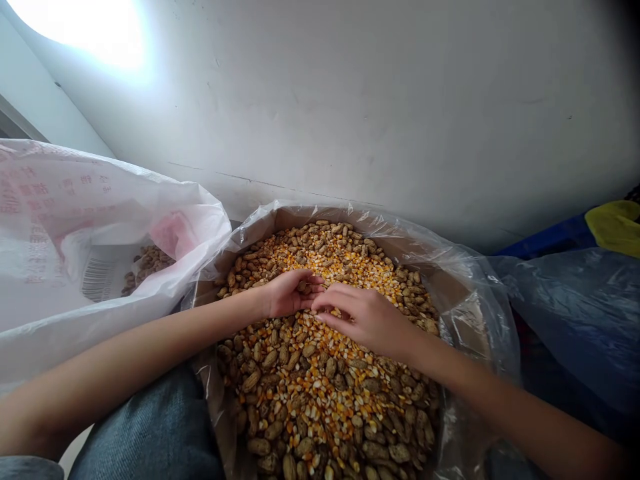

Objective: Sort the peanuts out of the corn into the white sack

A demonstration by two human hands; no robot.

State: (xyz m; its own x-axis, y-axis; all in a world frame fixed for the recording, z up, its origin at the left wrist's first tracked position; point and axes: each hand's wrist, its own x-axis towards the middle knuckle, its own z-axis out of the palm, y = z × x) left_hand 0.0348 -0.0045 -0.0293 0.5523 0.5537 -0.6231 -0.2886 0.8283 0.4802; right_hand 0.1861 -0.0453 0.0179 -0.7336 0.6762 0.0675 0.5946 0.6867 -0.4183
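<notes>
My left hand (pixel 293 292) is turned palm up over the heap, its fingers loosely curled around what looks like a peanut in its shell (pixel 303 287). Against its fingertips rest the fingers of my right hand (pixel 363 317), bent and palm down, with a gap between thumb and forefinger; nothing shows in it. Under both hands lie unshelled peanuts (pixel 280 353) mixed with yellow and white corn kernels (pixel 320 387). They fill a wide container lined with a clear plastic bag (pixel 465 307).
On the left a white woven sack (pixel 110 180) with red print lies open, with several peanuts (pixel 150 263) inside. A pale wall (pixel 350 120) rises behind. To the right are clear plastic sheeting (pixel 575 313), a blue edge (pixel 550 239) and a yellow cloth-like item (pixel 615 227). My jeans-clad knee (pixel 155 427) is at the lower left.
</notes>
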